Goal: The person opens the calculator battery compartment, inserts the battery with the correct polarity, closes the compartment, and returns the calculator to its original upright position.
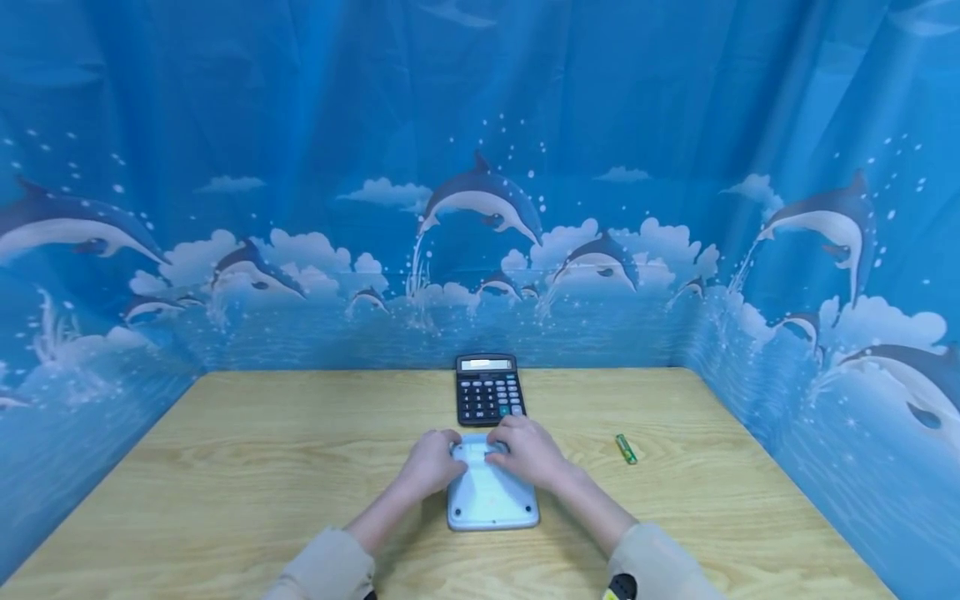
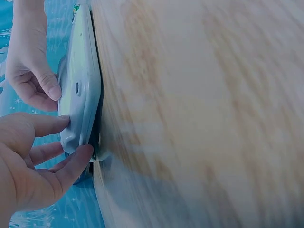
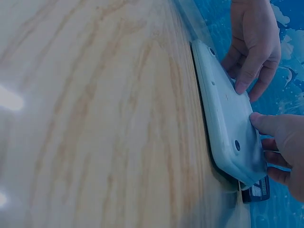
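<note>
A flat white device (image 1: 493,498) with rounded corners lies on the table with its underside up, small dark round feet showing near its corners. Its kind cannot be told from this side. My left hand (image 1: 433,461) holds its far left corner, and in the left wrist view the thumb and fingers (image 2: 78,161) close about the edge. At the far right corner, my right hand (image 1: 528,452) grips the edge, thumb on the upturned face, as the right wrist view also shows, with the other fingers (image 3: 278,159) beyond the edge. The thumbs partly cover the device's far end.
Just beyond the device lies a black calculator (image 1: 480,390), keys up, close to the right fingers. A green battery (image 1: 626,449) lies to the right on the wooden table (image 1: 300,467). A blue dolphin-print curtain (image 1: 300,167) surrounds the table's back and sides.
</note>
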`<action>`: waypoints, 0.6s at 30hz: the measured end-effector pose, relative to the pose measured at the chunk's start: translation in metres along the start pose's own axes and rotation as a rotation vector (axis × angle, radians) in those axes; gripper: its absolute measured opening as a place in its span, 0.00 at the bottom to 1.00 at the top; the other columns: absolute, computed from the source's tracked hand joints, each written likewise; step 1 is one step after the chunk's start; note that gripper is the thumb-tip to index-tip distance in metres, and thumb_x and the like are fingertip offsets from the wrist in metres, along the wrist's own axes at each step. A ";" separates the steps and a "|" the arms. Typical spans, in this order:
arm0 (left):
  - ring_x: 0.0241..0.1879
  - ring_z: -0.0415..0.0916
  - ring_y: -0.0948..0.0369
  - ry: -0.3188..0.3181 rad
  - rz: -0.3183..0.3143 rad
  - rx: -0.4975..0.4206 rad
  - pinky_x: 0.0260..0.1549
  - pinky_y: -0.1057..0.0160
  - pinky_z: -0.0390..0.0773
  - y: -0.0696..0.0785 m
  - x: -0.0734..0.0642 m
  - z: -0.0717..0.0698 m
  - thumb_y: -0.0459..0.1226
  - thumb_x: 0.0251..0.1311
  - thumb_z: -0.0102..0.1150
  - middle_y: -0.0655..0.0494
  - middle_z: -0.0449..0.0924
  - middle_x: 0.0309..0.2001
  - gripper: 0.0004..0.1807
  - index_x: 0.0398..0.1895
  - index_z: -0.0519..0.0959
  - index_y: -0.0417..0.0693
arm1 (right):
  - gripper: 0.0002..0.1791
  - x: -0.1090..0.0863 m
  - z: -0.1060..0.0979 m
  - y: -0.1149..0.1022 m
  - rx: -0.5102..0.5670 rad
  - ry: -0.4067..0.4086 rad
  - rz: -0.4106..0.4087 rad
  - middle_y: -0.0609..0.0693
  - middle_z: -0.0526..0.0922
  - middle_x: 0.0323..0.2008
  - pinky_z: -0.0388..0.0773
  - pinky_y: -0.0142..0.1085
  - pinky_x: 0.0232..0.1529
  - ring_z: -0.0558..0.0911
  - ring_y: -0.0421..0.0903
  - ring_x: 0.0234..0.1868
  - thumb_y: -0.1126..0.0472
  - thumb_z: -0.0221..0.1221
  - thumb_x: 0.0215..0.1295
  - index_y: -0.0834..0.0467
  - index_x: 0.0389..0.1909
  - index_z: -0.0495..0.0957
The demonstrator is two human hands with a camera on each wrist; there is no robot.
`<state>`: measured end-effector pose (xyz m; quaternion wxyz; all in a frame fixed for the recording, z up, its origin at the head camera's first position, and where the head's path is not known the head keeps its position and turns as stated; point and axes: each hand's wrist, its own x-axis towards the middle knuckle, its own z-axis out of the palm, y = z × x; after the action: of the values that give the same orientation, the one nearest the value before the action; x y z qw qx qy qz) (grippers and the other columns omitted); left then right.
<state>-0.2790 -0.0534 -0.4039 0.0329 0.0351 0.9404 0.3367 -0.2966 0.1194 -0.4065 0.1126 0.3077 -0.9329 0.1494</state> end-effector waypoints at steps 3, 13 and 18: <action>0.31 0.73 0.58 -0.002 0.008 -0.006 0.28 0.64 0.78 0.000 0.000 0.000 0.30 0.46 0.65 0.43 0.76 0.44 0.23 0.49 0.76 0.34 | 0.14 0.002 -0.001 0.001 0.005 -0.011 -0.021 0.46 0.80 0.35 0.76 0.35 0.41 0.77 0.42 0.38 0.52 0.66 0.52 0.55 0.37 0.83; 0.32 0.74 0.58 0.003 -0.024 -0.015 0.28 0.64 0.78 0.002 0.001 0.001 0.30 0.46 0.65 0.43 0.76 0.45 0.24 0.50 0.75 0.35 | 0.13 0.004 -0.003 0.005 -0.030 -0.039 -0.075 0.45 0.81 0.37 0.76 0.34 0.44 0.77 0.41 0.40 0.52 0.65 0.54 0.54 0.38 0.82; 0.34 0.73 0.57 0.003 -0.035 -0.008 0.32 0.62 0.78 0.002 0.000 0.002 0.30 0.46 0.65 0.44 0.76 0.45 0.23 0.50 0.76 0.35 | 0.13 0.005 -0.005 0.005 -0.066 -0.069 -0.127 0.44 0.80 0.36 0.75 0.31 0.42 0.77 0.40 0.39 0.53 0.64 0.55 0.54 0.39 0.82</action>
<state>-0.2792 -0.0503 -0.4039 0.0375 0.0180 0.9396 0.3399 -0.3032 0.1226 -0.4014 0.0998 0.3672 -0.9193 0.1006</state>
